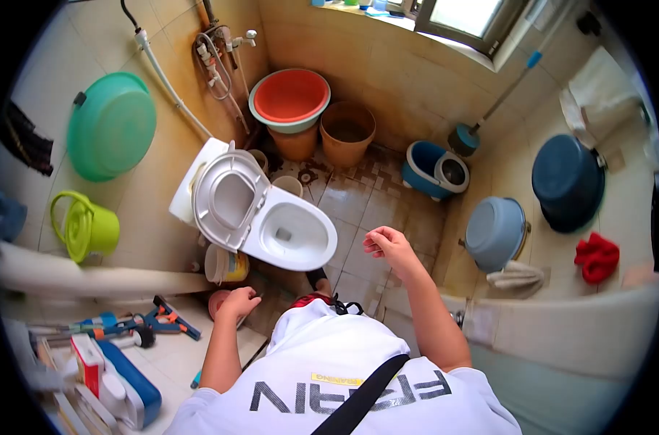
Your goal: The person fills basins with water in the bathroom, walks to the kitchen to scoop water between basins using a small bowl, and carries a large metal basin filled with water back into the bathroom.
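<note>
My left hand [240, 301] hangs in front of my body at the left, fingers loosely bent, with nothing seen in it. Close by it are a white bucket with a yellow label [231, 265] and a reddish round container [217, 303], partly hidden behind the hand. My right hand [389, 249] is held out above the tiled floor, right of the toilet, its fingers loosely curled and apart with nothing visible in them. The white toilet [316, 230] stands ahead with its lid [215, 185] and seat raised. Neither hand touches it.
Behind the toilet are a red basin [292, 96] and a brown bucket [348, 134]. A blue mop bucket [423, 170] and a mop [465, 138] stand near the right wall. Basins hang on both side walls. Tools [163, 319] lie at lower left.
</note>
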Motion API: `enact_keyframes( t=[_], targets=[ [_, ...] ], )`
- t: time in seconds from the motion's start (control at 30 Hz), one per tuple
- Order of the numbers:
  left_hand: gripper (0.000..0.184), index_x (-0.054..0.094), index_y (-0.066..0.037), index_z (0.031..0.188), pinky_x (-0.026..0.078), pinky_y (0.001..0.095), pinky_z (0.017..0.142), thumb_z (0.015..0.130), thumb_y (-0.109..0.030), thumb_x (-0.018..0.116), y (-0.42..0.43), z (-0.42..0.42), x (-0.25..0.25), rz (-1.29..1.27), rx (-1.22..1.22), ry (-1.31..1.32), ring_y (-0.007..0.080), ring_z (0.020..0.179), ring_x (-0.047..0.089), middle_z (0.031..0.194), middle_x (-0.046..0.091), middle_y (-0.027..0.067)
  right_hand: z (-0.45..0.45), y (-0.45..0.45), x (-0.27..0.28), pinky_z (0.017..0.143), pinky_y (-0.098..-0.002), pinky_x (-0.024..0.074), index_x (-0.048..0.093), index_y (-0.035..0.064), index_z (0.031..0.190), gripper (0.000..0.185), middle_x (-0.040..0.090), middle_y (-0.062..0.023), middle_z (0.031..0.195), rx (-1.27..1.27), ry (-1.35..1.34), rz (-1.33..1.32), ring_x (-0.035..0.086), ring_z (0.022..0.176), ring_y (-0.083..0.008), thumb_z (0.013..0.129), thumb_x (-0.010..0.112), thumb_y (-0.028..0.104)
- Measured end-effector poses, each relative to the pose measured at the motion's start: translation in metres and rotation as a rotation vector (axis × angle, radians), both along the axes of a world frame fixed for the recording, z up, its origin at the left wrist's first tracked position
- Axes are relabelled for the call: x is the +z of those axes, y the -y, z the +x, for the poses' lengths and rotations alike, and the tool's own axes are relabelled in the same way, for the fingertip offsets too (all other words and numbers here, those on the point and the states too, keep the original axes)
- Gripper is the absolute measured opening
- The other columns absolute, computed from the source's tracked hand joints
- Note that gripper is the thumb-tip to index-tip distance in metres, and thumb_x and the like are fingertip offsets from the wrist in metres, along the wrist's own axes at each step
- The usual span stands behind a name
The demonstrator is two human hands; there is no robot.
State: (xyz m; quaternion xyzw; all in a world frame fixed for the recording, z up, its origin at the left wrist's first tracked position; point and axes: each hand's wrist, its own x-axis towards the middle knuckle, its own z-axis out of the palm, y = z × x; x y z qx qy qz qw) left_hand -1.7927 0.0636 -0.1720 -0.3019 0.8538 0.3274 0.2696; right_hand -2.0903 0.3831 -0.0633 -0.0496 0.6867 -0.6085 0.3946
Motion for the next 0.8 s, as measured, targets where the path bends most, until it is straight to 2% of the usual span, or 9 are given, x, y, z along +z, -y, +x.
enact_keyframes(
  t=[0.1, 0.17, 0.2, 0.3, 0.37, 0.5, 0.57, 0.67, 0.8],
  targets=[
    [0.039, 0.064, -0.001, 0.108, 0.048, 0.0416, 0.091, 0.083, -0.03, 0.066, 0.03, -0.094, 0.003, -0.065, -0.086, -0.087, 0.0357, 0.105, 0.06, 0.11, 0.064, 0.021, -0.062, 0.047, -0.002, 0.072, -0.0273, 0.0484, 0.061, 0.0039, 0.098, 0.023, 0.066, -0.0055, 0.093, 0.083, -0.006, 0.067, 0.063, 0.084, -0.0129, 0.094, 0.057, 0.026],
    [0.036, 0.063, -0.001, 0.108, 0.047, 0.0429, 0.09, 0.085, -0.028, 0.064, 0.051, -0.151, 0.004, -0.095, -0.051, -0.312, 0.0369, 0.104, 0.059, 0.109, 0.063, 0.021, -0.1, 0.085, -0.002, 0.071, -0.0274, 0.0488, 0.061, 0.0035, 0.098, 0.023, 0.066, -0.0057, 0.093, 0.159, -0.018, 0.069, 0.063, 0.084, -0.0128, 0.094, 0.057, 0.025],
    [0.034, 0.063, -0.002, 0.107, 0.048, 0.0428, 0.089, 0.085, -0.027, 0.064, 0.05, -0.183, 0.039, -0.114, -0.053, -0.379, 0.0365, 0.102, 0.059, 0.108, 0.063, 0.0197, -0.121, 0.102, 0.001, 0.071, -0.0274, 0.0489, 0.061, 0.0031, 0.098, 0.023, 0.066, -0.0057, 0.093, 0.197, -0.026, 0.088, 0.063, 0.083, -0.0129, 0.094, 0.057, 0.025],
    [0.031, 0.063, -0.002, 0.108, 0.049, 0.0402, 0.084, 0.085, -0.023, 0.064, 0.059, -0.251, 0.073, -0.13, -0.048, -0.49, 0.0345, 0.097, 0.061, 0.107, 0.063, 0.0176, -0.188, 0.151, -0.024, 0.07, -0.0276, 0.0494, 0.06, 0.0021, 0.098, 0.023, 0.066, -0.0056, 0.092, 0.302, -0.042, 0.134, 0.063, 0.081, -0.0135, 0.094, 0.057, 0.025],
    [0.029, 0.062, -0.006, 0.107, 0.049, 0.0422, 0.084, 0.086, -0.026, 0.063, 0.062, -0.284, 0.061, -0.046, -0.01, -0.508, 0.0352, 0.098, 0.06, 0.107, 0.061, 0.0156, -0.23, 0.185, -0.061, 0.07, -0.0282, 0.0499, 0.06, 0.0016, 0.098, 0.023, 0.065, -0.0055, 0.091, 0.395, -0.036, 0.19, 0.064, 0.079, -0.0142, 0.094, 0.056, 0.024],
    [0.029, 0.063, -0.002, 0.106, 0.051, 0.0392, 0.081, 0.085, -0.021, 0.064, 0.059, -0.336, 0.042, -0.009, 0.145, -0.49, 0.0323, 0.093, 0.062, 0.104, 0.062, 0.0163, -0.336, 0.271, -0.123, 0.072, -0.0333, 0.0515, 0.064, 0.0012, 0.093, 0.025, 0.068, -0.0106, 0.082, 0.689, -0.291, 0.4, 0.067, 0.08, -0.0194, 0.087, 0.06, 0.025],
    [0.028, 0.062, -0.002, 0.107, 0.051, 0.038, 0.079, 0.086, -0.02, 0.065, 0.056, -0.357, 0.017, 0.056, 0.331, -0.452, 0.0296, 0.092, 0.064, 0.103, 0.062, 0.0159, -0.394, 0.322, -0.189, 0.077, -0.0413, 0.0519, 0.066, 0.0036, 0.093, 0.025, 0.069, -0.0189, 0.089, 0.797, -0.593, 0.404, 0.066, 0.087, -0.0361, 0.081, 0.061, 0.024],
    [0.028, 0.062, -0.001, 0.106, 0.051, 0.0386, 0.079, 0.086, -0.02, 0.064, 0.035, -0.386, -0.02, 0.041, 0.541, -0.359, 0.0309, 0.092, 0.063, 0.103, 0.062, 0.0162, -0.463, 0.387, -0.247, 0.078, -0.0455, 0.0516, 0.062, 0.0044, 0.086, 0.014, 0.065, -0.0221, 0.088, 0.848, -0.9, 0.406, 0.063, 0.087, -0.0388, 0.078, 0.061, 0.016],
    [0.027, 0.062, -0.002, 0.106, 0.05, 0.0406, 0.082, 0.086, -0.021, 0.063, 0.01, -0.445, -0.031, 0.184, 0.754, -0.334, 0.0345, 0.095, 0.061, 0.104, 0.062, 0.0158, -0.516, 0.462, -0.276, 0.088, -0.0464, 0.0485, 0.049, 0.0052, 0.117, 0.042, 0.051, -0.0245, 0.121, 0.9, -0.941, 0.45, 0.056, 0.106, -0.0408, 0.078, 0.06, 0.014]
  ],
)
